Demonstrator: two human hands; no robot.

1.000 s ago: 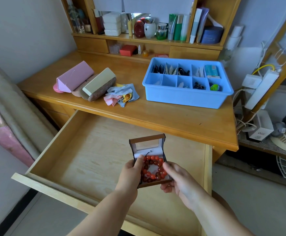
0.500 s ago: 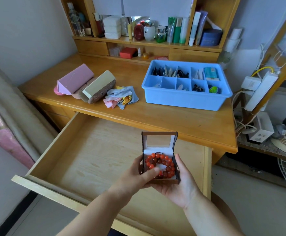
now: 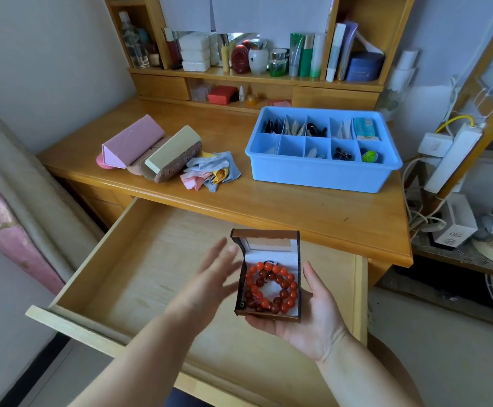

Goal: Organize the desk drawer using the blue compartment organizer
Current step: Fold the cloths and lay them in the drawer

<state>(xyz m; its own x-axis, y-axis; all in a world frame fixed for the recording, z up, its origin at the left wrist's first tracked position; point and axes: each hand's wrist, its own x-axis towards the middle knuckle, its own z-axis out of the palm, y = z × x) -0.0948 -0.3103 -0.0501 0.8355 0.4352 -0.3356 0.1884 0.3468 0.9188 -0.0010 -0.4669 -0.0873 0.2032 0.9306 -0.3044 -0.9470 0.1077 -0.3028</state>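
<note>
Head view: right hand cradles the open jewellery box, fingers curled under its base, above the drawer; left hand beside it, fingers spread, blurred; box likely light and rigid, beads loose, so support base, keep level.

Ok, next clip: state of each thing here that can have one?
desk drawer: pulled open.
jewellery box: lid up, bead bracelet inside, resting on the right hand.
left hand: fingers spread, holding nothing.
blue compartment organizer: on the desktop, partly filled.
pink case: closed.
cloths: crumpled in a pile.
</note>
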